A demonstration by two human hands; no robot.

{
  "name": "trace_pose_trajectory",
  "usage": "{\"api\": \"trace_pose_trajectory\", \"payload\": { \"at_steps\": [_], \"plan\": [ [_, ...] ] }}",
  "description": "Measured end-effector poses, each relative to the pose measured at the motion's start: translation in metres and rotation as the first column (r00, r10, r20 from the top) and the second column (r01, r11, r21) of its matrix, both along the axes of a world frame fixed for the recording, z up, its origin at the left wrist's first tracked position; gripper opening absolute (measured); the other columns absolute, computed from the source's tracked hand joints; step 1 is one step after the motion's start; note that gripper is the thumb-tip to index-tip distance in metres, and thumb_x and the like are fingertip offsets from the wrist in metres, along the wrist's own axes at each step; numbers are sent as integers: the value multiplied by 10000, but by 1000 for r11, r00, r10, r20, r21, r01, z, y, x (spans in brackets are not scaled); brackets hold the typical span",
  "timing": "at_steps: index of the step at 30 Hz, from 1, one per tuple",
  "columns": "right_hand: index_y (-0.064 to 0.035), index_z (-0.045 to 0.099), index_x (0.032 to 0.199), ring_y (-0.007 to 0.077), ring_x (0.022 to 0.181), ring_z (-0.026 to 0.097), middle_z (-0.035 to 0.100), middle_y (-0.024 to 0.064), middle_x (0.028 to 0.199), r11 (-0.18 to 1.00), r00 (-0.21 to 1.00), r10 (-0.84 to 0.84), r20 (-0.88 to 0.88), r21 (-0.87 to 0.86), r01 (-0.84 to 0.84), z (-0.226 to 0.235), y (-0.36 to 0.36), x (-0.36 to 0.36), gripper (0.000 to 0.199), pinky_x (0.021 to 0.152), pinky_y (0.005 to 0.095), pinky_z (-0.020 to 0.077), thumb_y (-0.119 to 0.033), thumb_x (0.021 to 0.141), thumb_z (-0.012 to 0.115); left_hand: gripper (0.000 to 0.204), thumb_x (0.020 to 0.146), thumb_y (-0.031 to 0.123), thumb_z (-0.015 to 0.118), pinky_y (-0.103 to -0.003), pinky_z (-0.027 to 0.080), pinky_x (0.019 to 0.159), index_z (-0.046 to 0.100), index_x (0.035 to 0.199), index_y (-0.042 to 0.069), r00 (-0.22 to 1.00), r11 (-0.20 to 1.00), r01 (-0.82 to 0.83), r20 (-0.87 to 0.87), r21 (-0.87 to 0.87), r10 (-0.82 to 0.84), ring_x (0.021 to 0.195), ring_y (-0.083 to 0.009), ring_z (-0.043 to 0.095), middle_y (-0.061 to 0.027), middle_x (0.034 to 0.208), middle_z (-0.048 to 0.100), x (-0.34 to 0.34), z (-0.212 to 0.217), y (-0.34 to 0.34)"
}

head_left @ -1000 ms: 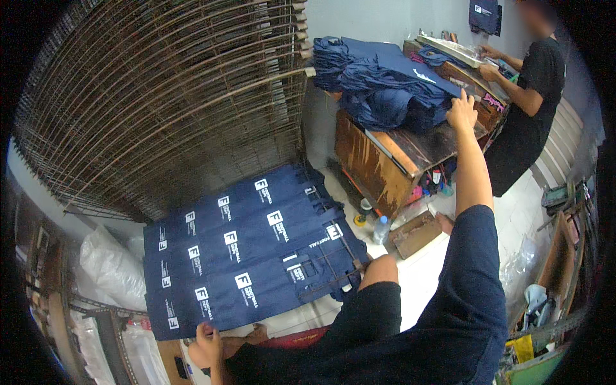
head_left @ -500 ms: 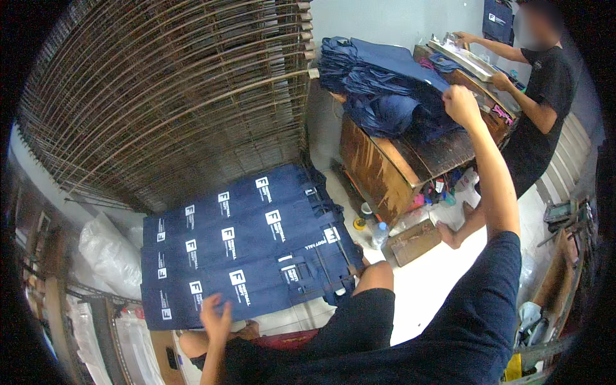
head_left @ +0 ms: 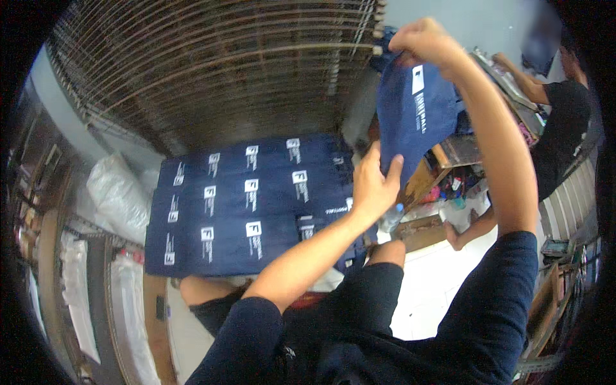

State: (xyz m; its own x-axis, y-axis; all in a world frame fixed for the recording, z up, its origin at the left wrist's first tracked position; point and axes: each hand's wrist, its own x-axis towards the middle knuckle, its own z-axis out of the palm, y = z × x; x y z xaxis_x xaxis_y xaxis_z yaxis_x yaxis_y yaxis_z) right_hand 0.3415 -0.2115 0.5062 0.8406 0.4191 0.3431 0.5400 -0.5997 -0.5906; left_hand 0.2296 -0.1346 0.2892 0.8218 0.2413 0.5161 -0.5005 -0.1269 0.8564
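My right hand grips the top of a navy fabric piece with a white printed logo, raised at the upper right. The piece hangs down from that closed hand. Its lower left edge lies at my left hand, with the thumb in front and the fingers along the side, seemingly pinching it. To the left of my hands, rows of similar navy printed pieces lie overlapped in a broad layer over my knees' far side. Part of the stack of navy fabric behind the raised piece is hidden.
A tall rack of thin bars rises at the back left. Clear plastic sacking stands left of the layer. On the right are a wooden table, a water bottle, a wooden block and another person at work.
My right hand has drawn a fabric piece off the stack, up and to the left. My left hand has moved from the layer's front edge up to the piece. The view has turned.
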Motion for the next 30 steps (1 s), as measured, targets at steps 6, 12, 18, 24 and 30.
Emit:
{"api": "trace_pose_trajectory", "payload": {
  "at_steps": [6,12,18,24,30],
  "plan": [
    [-11,423,1310,235,1042,583,540,144,1231,620,987,1,160,774,-126,-69,-54,-63,450,916,344,456,-308,974,380,240,752,98,615,-394,493,719,589,968,-5,975,979,-66,221,193,22,799,-365,634,-215,828,641,-22,80,96],
    [-74,571,972,135,746,528,546,30,782,242,787,-200,-584,749,617,-334,-94,-194,608,674,275,427,-620,900,314,452,742,150,667,-365,481,813,551,1107,-89,994,947,39,81,318,-68,937,-329,623,-254,1005,621,-5,112,106],
    [-40,435,1311,354,978,583,595,200,1127,97,209,928,-308,743,662,-406,-17,-222,1215,775,494,466,-959,533,272,192,806,61,609,-261,493,689,603,982,-13,962,926,251,-183,281,-205,732,-96,603,-53,816,647,-2,94,116],
    [-62,440,1279,266,991,593,596,130,1106,160,420,810,-409,843,513,-400,-72,-115,613,738,467,496,-466,828,541,463,791,38,583,-270,464,836,479,1240,-3,933,927,312,-252,208,-257,918,-129,583,-70,1047,612,-55,72,173],
    [-123,475,971,140,805,563,554,0,865,671,544,218,-811,529,520,-434,-63,-103,268,590,339,484,-34,769,626,660,715,-78,521,-298,408,945,366,1353,-1,881,999,17,-472,-30,-30,1107,-194,533,-142,1217,547,-119,-84,224]
  ]
}}
